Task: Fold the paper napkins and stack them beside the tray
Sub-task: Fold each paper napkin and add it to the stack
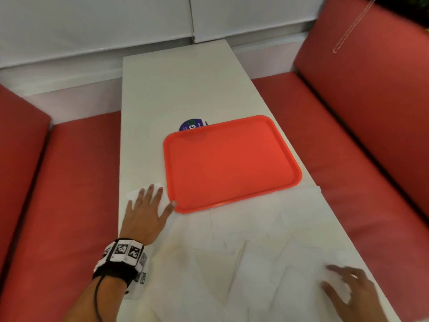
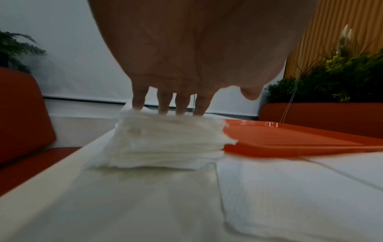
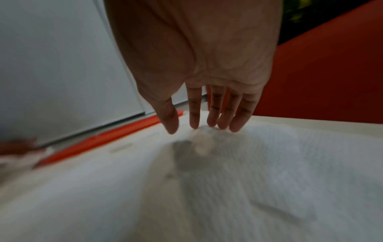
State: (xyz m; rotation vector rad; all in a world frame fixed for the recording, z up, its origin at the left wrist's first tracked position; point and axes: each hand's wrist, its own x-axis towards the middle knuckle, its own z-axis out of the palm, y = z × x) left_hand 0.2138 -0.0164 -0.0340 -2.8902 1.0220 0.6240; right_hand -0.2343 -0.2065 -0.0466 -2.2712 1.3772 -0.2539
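Observation:
A stack of folded white napkins (image 2: 165, 144) sits on the white table just left of the red tray (image 1: 229, 163). My left hand (image 1: 146, 212) lies flat on top of the stack (image 1: 133, 195), fingers straight and spread, thumb tip touching the tray's near left corner. Several unfolded white napkins (image 1: 243, 259) are spread over the near part of the table. My right hand (image 1: 348, 289) hovers over the napkins (image 3: 259, 163) near the table's right edge, its fingers (image 3: 213, 119) extended downward and just reaching the paper, holding nothing.
A dark blue round sticker (image 1: 191, 125) peeks from under the tray's far edge. Red bench seats (image 1: 69, 182) flank the narrow table (image 1: 174, 89) on both sides. Plants (image 2: 342, 78) stand behind the right bench.

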